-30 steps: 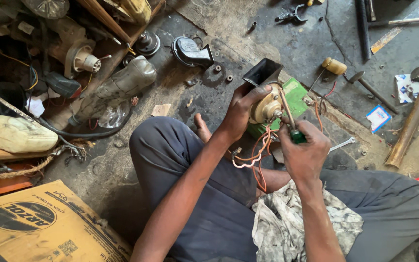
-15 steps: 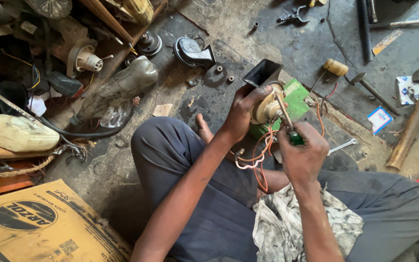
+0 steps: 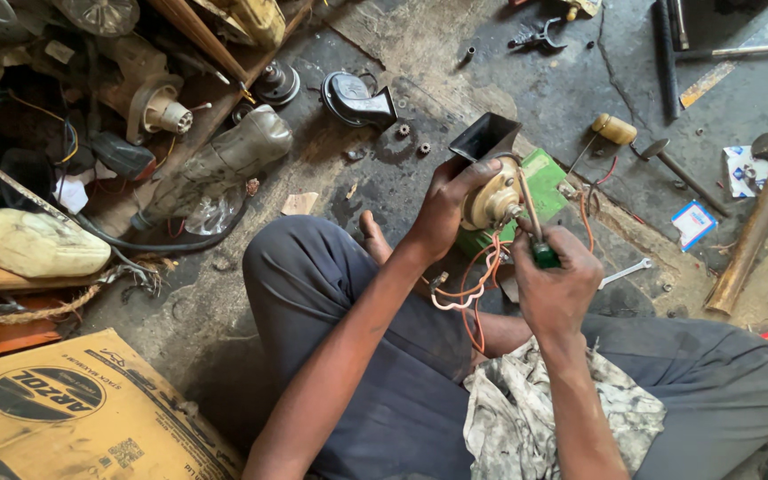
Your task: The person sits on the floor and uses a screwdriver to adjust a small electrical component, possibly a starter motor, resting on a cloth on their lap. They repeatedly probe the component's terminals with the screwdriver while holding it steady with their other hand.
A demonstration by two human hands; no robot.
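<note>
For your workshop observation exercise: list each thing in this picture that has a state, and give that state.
Left hand: grips the horn.
Horn: held up, wires hanging loose.
Right hand: grips the screwdriver.
Screwdriver: tip at the horn.
Hammer: lying on the floor.
Spanner: lying on the floor.
Rag: crumpled on the lap.

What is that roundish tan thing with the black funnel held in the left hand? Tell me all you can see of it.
The horn looks like a small vehicle horn: a round tan body, dirty and worn, joined to a black flared mouth that points up and away. The left hand grips its side above the lap. Orange wires hang in loops beneath it. The metal shaft of a green-handled screwdriver, held in the right hand, reaches its face.
</note>
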